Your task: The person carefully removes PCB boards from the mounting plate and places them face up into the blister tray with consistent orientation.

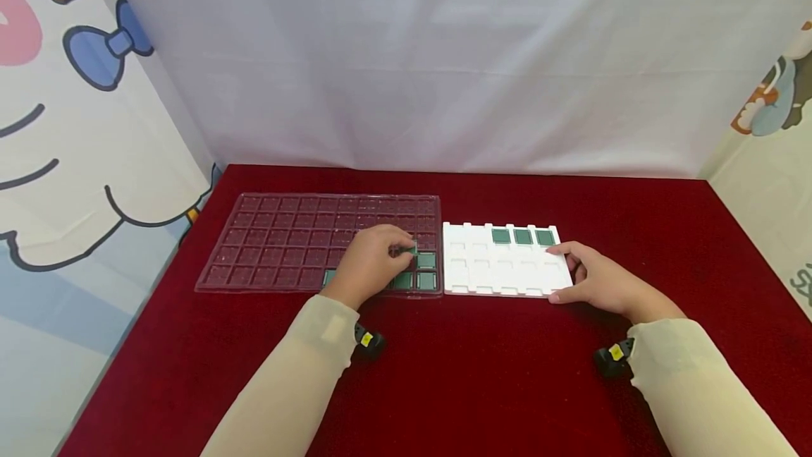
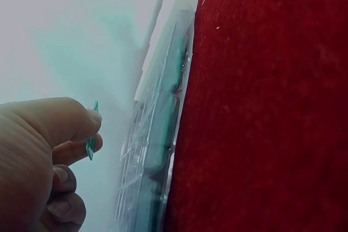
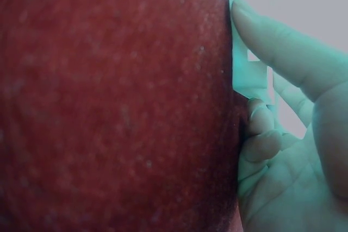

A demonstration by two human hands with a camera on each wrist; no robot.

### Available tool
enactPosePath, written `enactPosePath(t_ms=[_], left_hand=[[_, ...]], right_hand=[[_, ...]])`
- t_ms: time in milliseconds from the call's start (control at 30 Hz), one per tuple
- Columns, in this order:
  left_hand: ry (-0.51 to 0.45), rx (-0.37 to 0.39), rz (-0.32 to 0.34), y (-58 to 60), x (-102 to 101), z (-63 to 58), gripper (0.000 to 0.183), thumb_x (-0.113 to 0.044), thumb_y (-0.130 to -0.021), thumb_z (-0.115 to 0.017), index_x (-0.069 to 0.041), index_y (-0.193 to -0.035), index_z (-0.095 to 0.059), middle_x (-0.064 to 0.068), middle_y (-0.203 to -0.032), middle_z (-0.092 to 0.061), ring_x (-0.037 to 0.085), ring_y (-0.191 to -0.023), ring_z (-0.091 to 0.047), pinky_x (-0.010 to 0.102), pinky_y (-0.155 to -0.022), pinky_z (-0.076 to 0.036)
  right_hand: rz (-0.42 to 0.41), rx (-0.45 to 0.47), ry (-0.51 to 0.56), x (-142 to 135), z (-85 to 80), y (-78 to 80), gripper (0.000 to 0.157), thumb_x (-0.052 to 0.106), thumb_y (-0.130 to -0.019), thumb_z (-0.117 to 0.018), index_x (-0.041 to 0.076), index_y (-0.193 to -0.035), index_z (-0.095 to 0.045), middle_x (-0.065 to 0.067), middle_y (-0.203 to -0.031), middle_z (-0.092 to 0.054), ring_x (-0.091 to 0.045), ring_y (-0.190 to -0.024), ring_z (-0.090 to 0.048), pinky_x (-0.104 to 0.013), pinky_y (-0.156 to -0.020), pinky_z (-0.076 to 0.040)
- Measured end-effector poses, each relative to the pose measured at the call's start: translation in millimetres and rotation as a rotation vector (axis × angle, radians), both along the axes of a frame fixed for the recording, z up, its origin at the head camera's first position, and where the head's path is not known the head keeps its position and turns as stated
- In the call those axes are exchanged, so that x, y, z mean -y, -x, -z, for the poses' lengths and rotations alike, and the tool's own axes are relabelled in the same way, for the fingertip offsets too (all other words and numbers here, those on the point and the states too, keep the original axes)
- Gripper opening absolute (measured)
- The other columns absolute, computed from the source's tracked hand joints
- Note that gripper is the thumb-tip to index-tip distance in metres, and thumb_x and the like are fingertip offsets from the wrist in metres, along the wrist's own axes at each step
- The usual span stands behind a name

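My left hand (image 1: pixel 374 259) is over the right end of a clear plastic tray (image 1: pixel 285 238) divided into many square pockets. Its thumb and index finger pinch a thin green square chip (image 2: pixel 92 137), held on edge in the left wrist view. Several like green chips (image 1: pixel 426 281) lie in pockets around and below this hand, which hides part of the tray. My right hand (image 1: pixel 596 277) grips the right end of a white tray (image 1: pixel 507 277), thumb at the near corner and fingers along the side. Three green chips (image 1: pixel 523 236) sit in its far row, toward the right.
Both trays lie side by side on a red cloth-covered table (image 1: pixel 482 372). A white curtain (image 1: pixel 444 62) hangs behind it, and printed cartoon panels (image 1: pixel 70 147) stand at the left and right. A small black camera (image 1: pixel 369 341) is strapped to each wrist.
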State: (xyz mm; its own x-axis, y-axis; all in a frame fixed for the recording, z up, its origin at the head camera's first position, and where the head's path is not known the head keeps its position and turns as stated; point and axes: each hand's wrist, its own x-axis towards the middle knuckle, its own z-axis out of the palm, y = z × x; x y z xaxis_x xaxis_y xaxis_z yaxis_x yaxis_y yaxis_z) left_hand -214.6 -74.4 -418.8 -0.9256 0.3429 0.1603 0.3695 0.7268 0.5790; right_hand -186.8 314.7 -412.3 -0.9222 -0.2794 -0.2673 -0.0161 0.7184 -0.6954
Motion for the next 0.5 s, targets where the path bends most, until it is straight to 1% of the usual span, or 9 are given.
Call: enactPosePath(t_ms=[133,300,500], left_hand=[[-0.009,-0.002,0.005,-2.2,2.7,-1.7,0.022,-0.014,-0.096,-0.071,-0.012,-0.116,-0.08,0.0,-0.125,-0.071,0.021,-0.119,-0.064,0.039,-0.1,-0.054],[-0.019,-0.028,0.017,-3.6,6.2,-2.8,0.022,-0.01,-0.094,-0.071,-0.011,-0.114,-0.08,0.001,-0.122,-0.072,0.02,-0.115,-0.066,0.036,-0.093,-0.056],[-0.026,-0.016,0.018,-6.3,8.5,-3.2,0.023,-0.01,-0.095,-0.07,-0.011,-0.115,-0.08,0.0,-0.124,-0.071,0.021,-0.118,-0.064,0.037,-0.095,-0.055]], right_hand=[[0.0,-0.005,-0.001,-0.2,0.4,-0.3,0.086,0.023,-0.081,-0.089,-0.001,-0.149,-0.042,-0.013,-0.107,-0.054,-0.025,-0.085,-0.049,-0.028,-0.064,-0.044],[0.002,-0.004,0.001,-0.2,0.8,-0.5,0.086,0.022,-0.081,-0.089,-0.001,-0.149,-0.042,-0.013,-0.107,-0.054,-0.025,-0.084,-0.049,-0.028,-0.064,-0.044],[0.004,0.0,0.005,0.1,0.6,-0.4,0.086,0.022,-0.081,-0.089,-0.001,-0.149,-0.042,-0.014,-0.108,-0.054,-0.026,-0.085,-0.05,-0.028,-0.064,-0.044]])
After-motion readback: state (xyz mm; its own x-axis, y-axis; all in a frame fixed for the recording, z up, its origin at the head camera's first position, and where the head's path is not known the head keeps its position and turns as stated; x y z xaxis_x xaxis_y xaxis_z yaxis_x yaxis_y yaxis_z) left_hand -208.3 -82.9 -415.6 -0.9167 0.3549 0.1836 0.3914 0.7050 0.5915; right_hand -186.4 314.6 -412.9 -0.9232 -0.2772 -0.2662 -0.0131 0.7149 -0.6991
